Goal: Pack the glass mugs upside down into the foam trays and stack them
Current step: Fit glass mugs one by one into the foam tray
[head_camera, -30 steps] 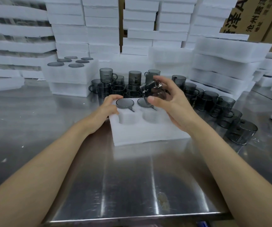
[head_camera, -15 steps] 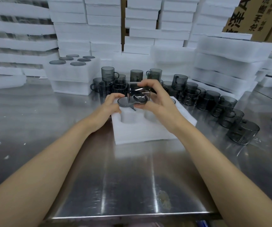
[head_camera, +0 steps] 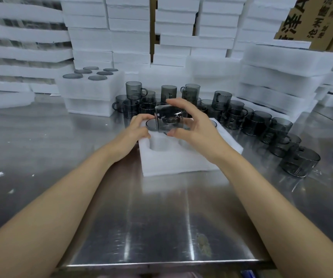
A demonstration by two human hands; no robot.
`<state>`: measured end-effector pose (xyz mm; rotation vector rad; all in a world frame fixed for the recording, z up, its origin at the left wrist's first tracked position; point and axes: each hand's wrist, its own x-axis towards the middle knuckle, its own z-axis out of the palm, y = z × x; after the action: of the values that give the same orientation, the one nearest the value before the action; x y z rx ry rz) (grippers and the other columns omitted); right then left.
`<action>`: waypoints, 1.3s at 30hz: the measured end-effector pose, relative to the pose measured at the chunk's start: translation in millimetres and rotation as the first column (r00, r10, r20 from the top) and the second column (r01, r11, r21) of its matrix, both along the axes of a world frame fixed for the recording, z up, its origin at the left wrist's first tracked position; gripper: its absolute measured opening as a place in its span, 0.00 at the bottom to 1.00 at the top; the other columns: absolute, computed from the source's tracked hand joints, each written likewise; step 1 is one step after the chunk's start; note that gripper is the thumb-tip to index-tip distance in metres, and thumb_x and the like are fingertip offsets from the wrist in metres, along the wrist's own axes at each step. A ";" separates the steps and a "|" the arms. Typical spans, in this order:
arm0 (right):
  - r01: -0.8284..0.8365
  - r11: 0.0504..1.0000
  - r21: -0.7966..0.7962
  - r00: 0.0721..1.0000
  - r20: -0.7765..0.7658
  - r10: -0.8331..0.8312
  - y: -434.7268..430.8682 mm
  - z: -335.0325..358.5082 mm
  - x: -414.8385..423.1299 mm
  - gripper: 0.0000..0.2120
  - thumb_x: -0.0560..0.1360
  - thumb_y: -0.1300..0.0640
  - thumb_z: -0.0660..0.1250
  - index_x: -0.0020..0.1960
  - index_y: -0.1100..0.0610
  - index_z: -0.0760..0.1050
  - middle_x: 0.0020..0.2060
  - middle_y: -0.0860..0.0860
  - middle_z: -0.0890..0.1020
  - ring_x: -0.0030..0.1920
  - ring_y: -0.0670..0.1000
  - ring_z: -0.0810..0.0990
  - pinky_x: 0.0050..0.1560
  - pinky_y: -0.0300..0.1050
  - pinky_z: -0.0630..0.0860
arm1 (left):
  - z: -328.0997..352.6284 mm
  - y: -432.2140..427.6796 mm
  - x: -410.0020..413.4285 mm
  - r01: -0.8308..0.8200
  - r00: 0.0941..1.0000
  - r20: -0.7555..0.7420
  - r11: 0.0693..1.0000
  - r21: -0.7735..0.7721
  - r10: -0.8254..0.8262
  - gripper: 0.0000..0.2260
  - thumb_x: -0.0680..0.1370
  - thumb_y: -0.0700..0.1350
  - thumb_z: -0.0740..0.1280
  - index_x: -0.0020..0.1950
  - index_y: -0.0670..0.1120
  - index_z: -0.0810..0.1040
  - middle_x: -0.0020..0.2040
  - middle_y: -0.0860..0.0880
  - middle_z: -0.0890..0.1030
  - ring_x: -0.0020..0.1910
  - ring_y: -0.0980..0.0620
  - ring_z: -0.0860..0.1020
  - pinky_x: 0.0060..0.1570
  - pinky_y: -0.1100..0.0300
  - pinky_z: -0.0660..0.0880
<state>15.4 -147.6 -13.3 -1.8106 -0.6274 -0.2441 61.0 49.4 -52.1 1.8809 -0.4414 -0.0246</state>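
Right hand (head_camera: 197,127): fingers spread and clamped on a smoked-grey glass mug (head_camera: 167,119), forefinger over the top, thumb underneath. The mug is tilted on its side just above the rear left pockets of the foam tray (head_camera: 181,163).
Foam tray: white, soft, fine-grained, with round pockets. It lies flat on the table.
Seated mug (head_camera: 151,126): upside down in the rear left pocket, with its dark round base showing.
Left hand (head_camera: 135,129): fingers bent and close together at the tray's rear left corner, against the seated mug. I can't tell if it is gripping.
Steel table (head_camera: 161,217): brushed and streaky, with reflections.
Loose mugs (head_camera: 259,123): cylindrical with loop handles, clustered behind and to the right of the tray.
Filled trays (head_camera: 93,91): stacked at rear left, with mug bases showing as dark discs.
Cardboard box (head_camera: 309,19): large "泽" and "A", smaller "沧州". The rest is cropped.
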 end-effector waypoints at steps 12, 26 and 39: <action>0.491 0.817 -0.304 0.865 0.280 -0.416 21.8 -8.2 -12.1 0.25 0.64 0.25 0.59 0.44 0.46 0.75 0.34 0.42 0.77 0.36 0.41 0.75 0.32 0.39 0.67 | -2.6 -3.0 6.1 0.013 1.000 0.004 1.000 -0.019 -0.013 0.23 0.71 0.51 0.58 0.66 0.49 0.69 0.69 0.48 0.67 0.69 0.53 0.67 0.69 0.54 0.64; 0.308 0.899 -0.311 0.928 0.307 -0.212 26.7 -7.9 -23.4 0.25 0.70 0.41 0.70 0.63 0.47 0.67 0.49 0.37 0.73 0.46 0.37 0.73 0.43 0.33 0.69 | -13.8 3.0 20.1 -0.011 0.999 0.030 1.000 0.009 0.011 0.18 0.78 0.53 0.56 0.67 0.52 0.71 0.65 0.52 0.70 0.67 0.55 0.69 0.66 0.56 0.66; 0.502 0.688 -0.524 0.848 0.452 -0.275 33.9 -3.9 -24.1 0.19 0.73 0.38 0.63 0.61 0.44 0.74 0.44 0.44 0.78 0.46 0.46 0.76 0.40 0.45 0.74 | -1.1 -1.6 -0.8 -0.022 0.999 0.045 0.998 -0.052 0.025 0.27 0.70 0.48 0.52 0.68 0.48 0.69 0.63 0.48 0.68 0.57 0.54 0.70 0.50 0.65 0.68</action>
<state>-8.7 -113.7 -17.2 -2.5972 -0.5817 -0.7308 60.2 47.8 -53.2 1.8388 -0.4471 0.0453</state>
